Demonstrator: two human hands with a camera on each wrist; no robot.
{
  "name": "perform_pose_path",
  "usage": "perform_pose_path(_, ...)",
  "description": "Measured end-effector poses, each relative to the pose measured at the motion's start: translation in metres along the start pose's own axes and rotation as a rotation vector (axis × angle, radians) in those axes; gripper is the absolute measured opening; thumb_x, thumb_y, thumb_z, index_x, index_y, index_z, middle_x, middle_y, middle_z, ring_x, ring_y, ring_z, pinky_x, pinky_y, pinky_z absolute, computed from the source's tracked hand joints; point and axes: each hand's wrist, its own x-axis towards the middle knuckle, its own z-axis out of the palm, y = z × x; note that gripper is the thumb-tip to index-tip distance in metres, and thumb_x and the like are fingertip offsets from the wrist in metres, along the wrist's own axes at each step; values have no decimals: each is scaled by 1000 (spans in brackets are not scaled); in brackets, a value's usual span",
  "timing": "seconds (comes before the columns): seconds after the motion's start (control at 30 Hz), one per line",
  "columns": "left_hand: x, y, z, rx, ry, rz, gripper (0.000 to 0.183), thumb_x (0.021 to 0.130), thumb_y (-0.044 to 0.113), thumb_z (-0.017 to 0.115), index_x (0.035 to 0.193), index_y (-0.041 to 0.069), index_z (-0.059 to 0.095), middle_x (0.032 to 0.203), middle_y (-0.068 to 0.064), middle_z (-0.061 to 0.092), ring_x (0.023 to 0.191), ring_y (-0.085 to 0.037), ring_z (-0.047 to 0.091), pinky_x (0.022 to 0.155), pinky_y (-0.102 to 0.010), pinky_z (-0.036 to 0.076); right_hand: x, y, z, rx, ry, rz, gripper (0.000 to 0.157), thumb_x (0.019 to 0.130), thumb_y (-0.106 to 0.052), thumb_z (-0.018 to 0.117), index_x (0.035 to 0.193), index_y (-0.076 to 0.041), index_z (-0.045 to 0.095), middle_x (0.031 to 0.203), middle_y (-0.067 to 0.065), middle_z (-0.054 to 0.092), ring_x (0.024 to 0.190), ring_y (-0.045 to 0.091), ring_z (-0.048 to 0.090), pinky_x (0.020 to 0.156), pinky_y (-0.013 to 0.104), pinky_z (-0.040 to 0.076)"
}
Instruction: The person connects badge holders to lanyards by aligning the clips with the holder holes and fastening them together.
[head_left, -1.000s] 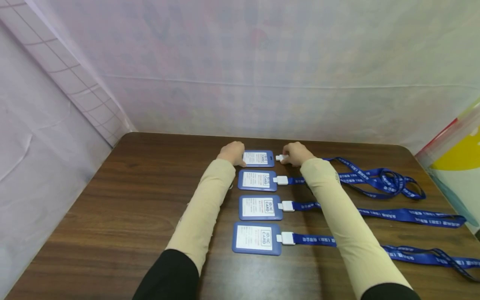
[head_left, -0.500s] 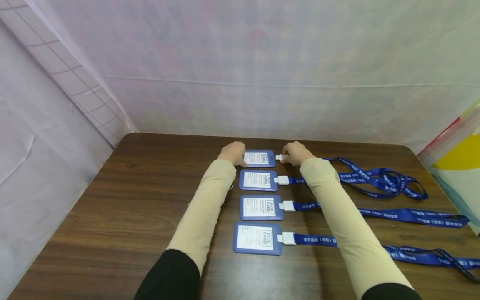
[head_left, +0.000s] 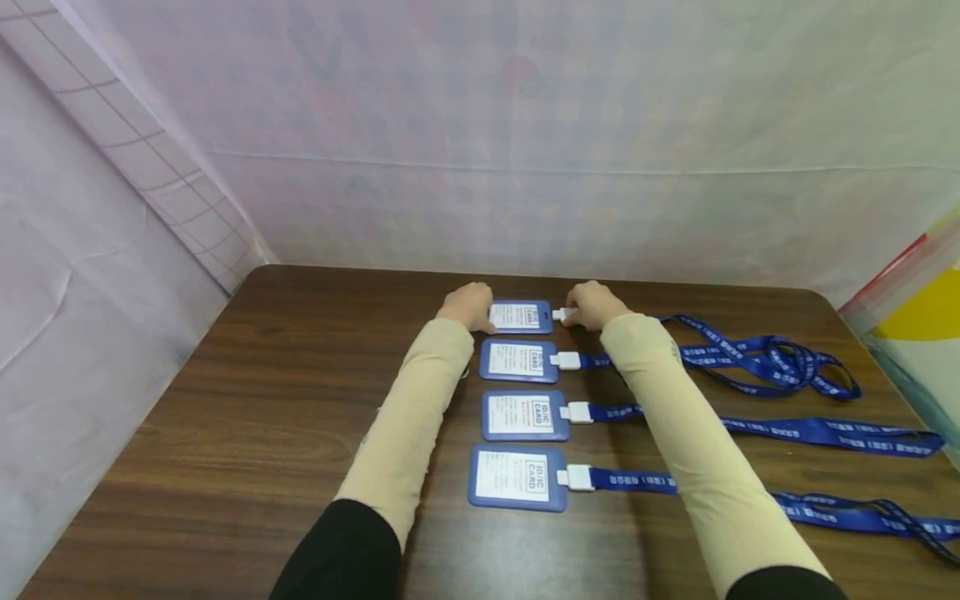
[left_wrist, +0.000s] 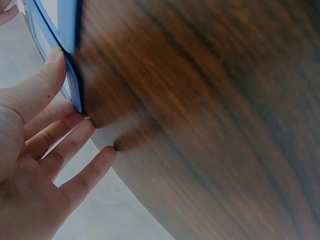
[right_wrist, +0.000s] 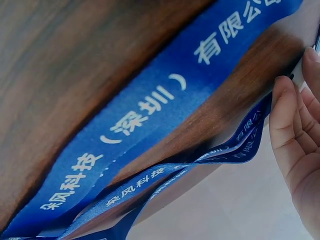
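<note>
Farthest in a column on the brown table lies a blue ID card holder [head_left: 519, 317]. My left hand [head_left: 467, 306] holds its left end; in the left wrist view the thumb [left_wrist: 56, 62] is on one edge and fingertips reach the opposite corner. Just right of the holder's slot, my right hand [head_left: 592, 306] pinches a white lanyard clip [head_left: 560, 315], whose tip points at the slot with a small gap between. The right wrist view shows a thumb and finger at the clip, partly cut off by the frame, and a blue printed lanyard [right_wrist: 150, 110] running past.
Nearer me, three more card holders, [head_left: 519, 361] among them, each have a white clip attached, with blue lanyards stretching right under my right sleeve [head_left: 697, 433]. A lanyard [head_left: 787, 367] lies looped at the right. A white curtain [head_left: 525, 167] hangs behind the table's back edge.
The whole scene has drifted slightly right in the head view. Both hands keep their holds on the card holder and the clip, with the gap between these about the same.
</note>
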Motion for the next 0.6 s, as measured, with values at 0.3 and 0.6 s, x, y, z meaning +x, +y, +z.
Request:
perform_pose_path(0.3,-1,0,0,2,-5,-4,35,74,29,75,96,5,61,99,-5,56,91,-20,55,76,-35,49,-1,-6,-3,-30,-19,10,28,80,-16,69,98,5,64,92,16,63,73,25,57,66,34,48)
perform_pose_path(0.6,-2,2,-1,-9,-12,-7,35,75,30,75,95,5,61,97,-5,56,90,-20,55,78,-35,48,2,-5,-2,-50,-15,-3,25,78,-14,69,94,4,65,89,15,63,74,26,57,66,35,48)
